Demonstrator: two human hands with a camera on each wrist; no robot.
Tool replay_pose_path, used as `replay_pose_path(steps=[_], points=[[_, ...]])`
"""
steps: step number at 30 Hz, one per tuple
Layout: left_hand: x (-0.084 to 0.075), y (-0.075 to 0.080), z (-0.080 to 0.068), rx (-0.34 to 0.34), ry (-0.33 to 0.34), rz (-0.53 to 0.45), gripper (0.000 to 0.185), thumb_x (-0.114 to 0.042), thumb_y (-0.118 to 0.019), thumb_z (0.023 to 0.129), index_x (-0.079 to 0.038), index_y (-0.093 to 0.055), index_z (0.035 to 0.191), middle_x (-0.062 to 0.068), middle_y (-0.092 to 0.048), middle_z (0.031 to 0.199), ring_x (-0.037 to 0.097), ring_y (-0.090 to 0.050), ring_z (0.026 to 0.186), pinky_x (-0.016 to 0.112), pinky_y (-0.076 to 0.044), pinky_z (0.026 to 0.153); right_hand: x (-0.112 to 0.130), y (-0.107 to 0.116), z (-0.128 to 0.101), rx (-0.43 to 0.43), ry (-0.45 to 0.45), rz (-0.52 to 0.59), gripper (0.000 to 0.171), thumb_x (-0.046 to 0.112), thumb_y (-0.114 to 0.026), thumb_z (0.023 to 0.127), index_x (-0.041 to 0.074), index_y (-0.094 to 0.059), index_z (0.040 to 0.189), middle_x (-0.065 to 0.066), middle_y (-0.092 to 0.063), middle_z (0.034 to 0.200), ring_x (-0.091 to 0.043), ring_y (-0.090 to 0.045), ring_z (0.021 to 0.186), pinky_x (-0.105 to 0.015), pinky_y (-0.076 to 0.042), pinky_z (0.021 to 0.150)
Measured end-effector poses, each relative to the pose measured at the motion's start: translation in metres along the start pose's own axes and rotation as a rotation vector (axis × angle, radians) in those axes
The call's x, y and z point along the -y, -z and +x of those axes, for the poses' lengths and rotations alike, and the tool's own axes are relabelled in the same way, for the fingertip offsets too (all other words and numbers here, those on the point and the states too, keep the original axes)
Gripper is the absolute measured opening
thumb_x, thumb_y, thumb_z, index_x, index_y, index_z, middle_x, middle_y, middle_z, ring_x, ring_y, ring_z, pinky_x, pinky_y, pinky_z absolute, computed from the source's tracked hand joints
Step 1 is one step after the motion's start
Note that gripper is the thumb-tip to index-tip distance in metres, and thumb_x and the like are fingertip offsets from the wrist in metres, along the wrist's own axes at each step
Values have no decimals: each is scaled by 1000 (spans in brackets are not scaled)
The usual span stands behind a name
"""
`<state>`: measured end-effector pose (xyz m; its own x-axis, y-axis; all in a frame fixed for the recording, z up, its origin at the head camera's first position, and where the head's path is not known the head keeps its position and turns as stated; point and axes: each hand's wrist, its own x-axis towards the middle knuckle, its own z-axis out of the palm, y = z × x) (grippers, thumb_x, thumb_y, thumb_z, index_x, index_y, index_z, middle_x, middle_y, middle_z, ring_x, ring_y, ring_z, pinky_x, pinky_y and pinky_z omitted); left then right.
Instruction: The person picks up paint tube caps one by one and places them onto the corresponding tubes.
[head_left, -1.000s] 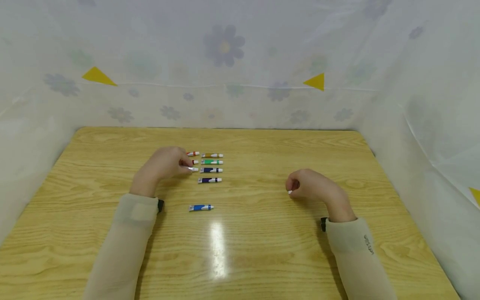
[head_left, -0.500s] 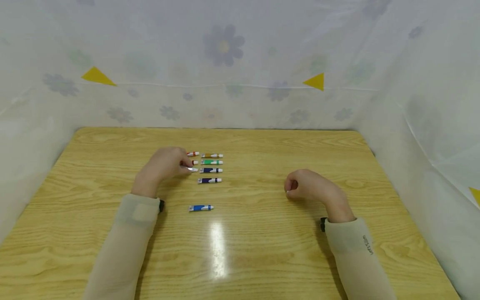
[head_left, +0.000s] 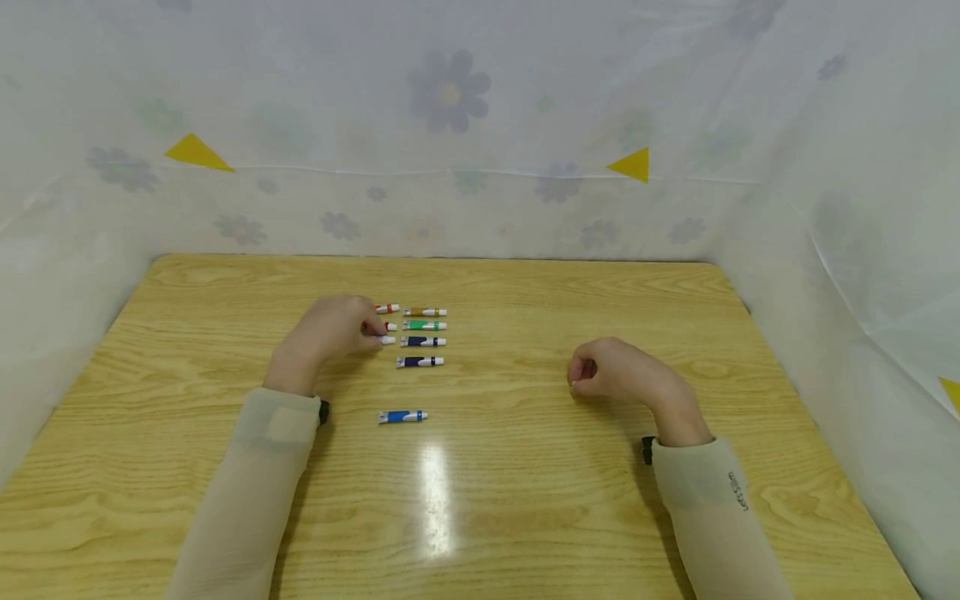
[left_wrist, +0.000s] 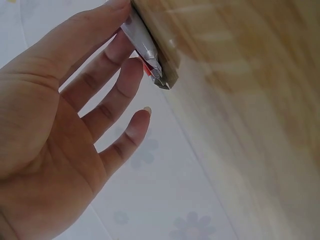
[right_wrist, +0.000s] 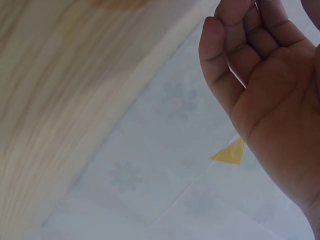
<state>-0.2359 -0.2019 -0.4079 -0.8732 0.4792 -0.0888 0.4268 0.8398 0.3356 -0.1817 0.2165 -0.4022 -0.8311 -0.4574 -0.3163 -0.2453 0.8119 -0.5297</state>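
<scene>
In the head view my left hand [head_left: 330, 327] pinches a silver-white paint tube [head_left: 387, 340], whose white cap points right. The left wrist view shows this paint tube [left_wrist: 141, 41] at the thumb and fingertips, close to the tabletop. Just right of it lies a column of paint tubes: ochre [head_left: 424, 312], green [head_left: 424, 326] and two dark purple ones [head_left: 422, 342]. My right hand [head_left: 622, 371], well to the right, pinches a small white thing [head_left: 574, 384], mostly covered by the fingers. Its fingertips are cut off in the right wrist view.
A red-orange paint tube [head_left: 387, 308] and a dark red one [head_left: 391, 327] are partly behind the left hand. Nearer me lies a blue paint tube [head_left: 402, 417]. The wooden table [head_left: 525, 500] meets flowered white sheeting [head_left: 510, 208] at the back and sides.
My right hand has shifted slightly left, and less of the white thing shows between its fingers. The left hand stays almost still at the silver-white paint tube.
</scene>
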Motion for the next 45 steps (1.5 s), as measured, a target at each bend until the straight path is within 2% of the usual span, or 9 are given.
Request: replay_pose_path(steps=[12,30,45], points=[[0,-3,-1,-16,19,0,14,-15,-80,91,-15,-83,105,8,-75,111,23,-70,94,43,-59,83,-1,-1,0,3,-4,15,7,13,-68,99,15,-72,94,0,-68,90,-15,-57,78,-32,-50,73],[-1,-1,0,-12,4,-33,18,-14,-81,90,-16,-83,108,4,-74,100,16,-66,83,38,-57,76,-3,0,-1,3,-12,18,8,13,-67,99,15,-72,93,0,-67,89,-16,-55,77,-33,-48,73],[-5,0,1,-24,-29,-36,17,-14,-81,89,-12,-83,106,3,-73,99,17,-66,84,39,-58,79,0,-1,1,-36,16,31,8,14,-68,98,16,-74,95,1,-70,91,-16,-60,78,-34,-51,74]])
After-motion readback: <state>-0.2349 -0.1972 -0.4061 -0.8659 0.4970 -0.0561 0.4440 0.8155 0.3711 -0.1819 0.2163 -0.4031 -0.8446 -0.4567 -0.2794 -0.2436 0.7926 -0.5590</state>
